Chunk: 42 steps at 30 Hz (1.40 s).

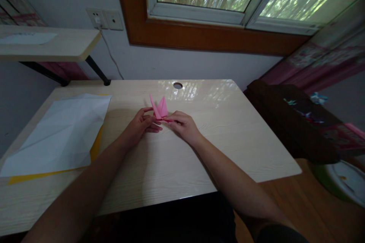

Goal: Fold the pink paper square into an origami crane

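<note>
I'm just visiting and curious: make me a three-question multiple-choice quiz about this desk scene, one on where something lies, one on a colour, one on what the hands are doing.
1. Where does the white sheet lie on the desk?
A. at its left side
B. at its right edge
C. under the window

2. What colour is the folded paper between the hands?
A. blue
B. pink
C. green

3. What are the two hands doing?
A. resting flat, apart from the paper
B. both touching the folded paper
C. one raised in the air

Answers:
1. A, it lies left of the hands, over a yellow sheet.
2. B, its raised points are plainly pink.
3. B, the left hand and right hand meet at its base, fingers on it.
</note>
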{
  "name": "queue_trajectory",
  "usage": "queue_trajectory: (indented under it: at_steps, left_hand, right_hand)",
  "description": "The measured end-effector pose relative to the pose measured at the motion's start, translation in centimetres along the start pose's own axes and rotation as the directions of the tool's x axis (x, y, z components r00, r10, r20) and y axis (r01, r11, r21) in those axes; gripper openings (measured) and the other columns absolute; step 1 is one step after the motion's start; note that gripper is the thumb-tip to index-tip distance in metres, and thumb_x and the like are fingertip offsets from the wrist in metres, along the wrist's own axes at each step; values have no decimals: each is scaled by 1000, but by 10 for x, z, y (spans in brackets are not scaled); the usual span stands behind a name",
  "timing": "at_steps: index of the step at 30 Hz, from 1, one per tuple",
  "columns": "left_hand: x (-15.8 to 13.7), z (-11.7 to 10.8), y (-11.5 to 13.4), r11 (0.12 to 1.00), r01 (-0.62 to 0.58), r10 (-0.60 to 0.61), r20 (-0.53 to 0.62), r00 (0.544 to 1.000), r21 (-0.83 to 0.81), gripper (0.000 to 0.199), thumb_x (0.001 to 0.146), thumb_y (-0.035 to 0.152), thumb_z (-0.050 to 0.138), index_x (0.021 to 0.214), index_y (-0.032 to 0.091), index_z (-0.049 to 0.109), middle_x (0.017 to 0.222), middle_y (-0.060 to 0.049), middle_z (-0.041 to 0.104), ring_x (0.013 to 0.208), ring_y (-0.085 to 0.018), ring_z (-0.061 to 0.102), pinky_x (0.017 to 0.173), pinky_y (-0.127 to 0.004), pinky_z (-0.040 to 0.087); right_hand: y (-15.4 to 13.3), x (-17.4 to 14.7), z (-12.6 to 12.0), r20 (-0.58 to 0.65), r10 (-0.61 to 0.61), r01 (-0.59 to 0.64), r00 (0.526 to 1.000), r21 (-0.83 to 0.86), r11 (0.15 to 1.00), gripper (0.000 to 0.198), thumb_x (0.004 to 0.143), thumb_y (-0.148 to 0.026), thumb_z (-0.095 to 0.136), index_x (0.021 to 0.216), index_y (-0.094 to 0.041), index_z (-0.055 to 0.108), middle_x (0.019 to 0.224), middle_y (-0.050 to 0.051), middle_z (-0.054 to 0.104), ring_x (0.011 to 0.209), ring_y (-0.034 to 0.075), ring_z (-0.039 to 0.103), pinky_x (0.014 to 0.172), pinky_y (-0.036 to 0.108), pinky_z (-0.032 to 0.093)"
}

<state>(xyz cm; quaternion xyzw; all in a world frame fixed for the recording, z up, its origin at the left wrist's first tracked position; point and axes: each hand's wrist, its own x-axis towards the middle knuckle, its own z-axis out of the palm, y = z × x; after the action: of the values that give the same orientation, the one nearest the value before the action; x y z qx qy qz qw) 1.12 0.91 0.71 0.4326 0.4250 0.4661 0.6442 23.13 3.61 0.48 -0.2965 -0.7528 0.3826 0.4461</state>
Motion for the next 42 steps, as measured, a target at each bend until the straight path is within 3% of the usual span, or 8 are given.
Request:
queue_trajectory:
  at_steps: [6, 11, 16, 23, 30, 36, 42]
  left_hand:
    - [2, 0, -5, 999, -30, 31, -12, 999, 16, 58, 74, 41, 86, 119, 19, 56, 100, -6, 72, 80, -19, 73, 70, -30, 60]
    - [5, -3, -13, 994, -90, 93, -46, 995, 64, 40, 78, 39, 82, 107, 17, 66, 95, -3, 72, 81, -16, 68, 72, -27, 57]
    - [5, -5, -16, 993, -102, 108, -112, 988, 59, 44, 79, 38, 82, 114, 17, 67, 106, -6, 73, 89, -18, 68, 76, -28, 58]
    - [4, 0, -13, 995, -90, 94, -118, 989, 35, 67, 77, 41, 85, 135, 20, 60, 109, -8, 75, 91, -21, 72, 79, -34, 61]
    - [5, -3, -15, 995, -78, 84, -99, 992, 59, 44, 75, 47, 84, 102, 14, 77, 95, -8, 78, 87, -24, 74, 86, -37, 60]
    - [6, -3, -18, 995, -93, 96, -119, 988, 35, 41, 75, 48, 84, 99, 15, 77, 96, -8, 78, 88, -24, 73, 86, -38, 59]
    - [2, 2, -10, 990, -113, 119, -75, 990, 78, 41, 71, 50, 85, 94, 16, 77, 90, -6, 77, 85, -24, 71, 82, -36, 58]
  right_hand:
    - [7, -4, 3, 121, -82, 87, 989, -44, 995, 19, 96, -31, 67, 111, -30, 78, 97, 6, 68, 88, 17, 64, 79, 32, 52]
    - [12, -5, 6, 135, -187, 197, 973, -68, 978, 20, 95, -27, 68, 113, -28, 77, 97, 5, 65, 85, 15, 63, 73, 28, 52]
    - [9, -5, 7, 135, -148, 161, 980, -86, 983, 23, 95, -26, 67, 117, -26, 74, 99, 5, 62, 72, 11, 56, 62, 24, 48]
    - [8, -5, 6, 130, -160, 173, 979, -95, 980, 26, 96, -20, 62, 119, -26, 71, 98, 5, 62, 75, 12, 58, 65, 25, 48]
    - [10, -5, 5, 183, -191, 222, 964, -166, 961, 26, 96, -20, 62, 121, -23, 70, 98, 5, 61, 76, 12, 58, 67, 25, 49]
    - [10, -7, 7, 242, -238, 292, 941, -220, 931, 28, 98, -25, 63, 125, -26, 67, 100, 5, 63, 81, 14, 61, 71, 27, 52]
    - [8, -5, 7, 158, -297, 332, 942, -291, 897, 24, 98, -26, 63, 121, -23, 68, 93, 6, 63, 81, 15, 61, 70, 27, 52]
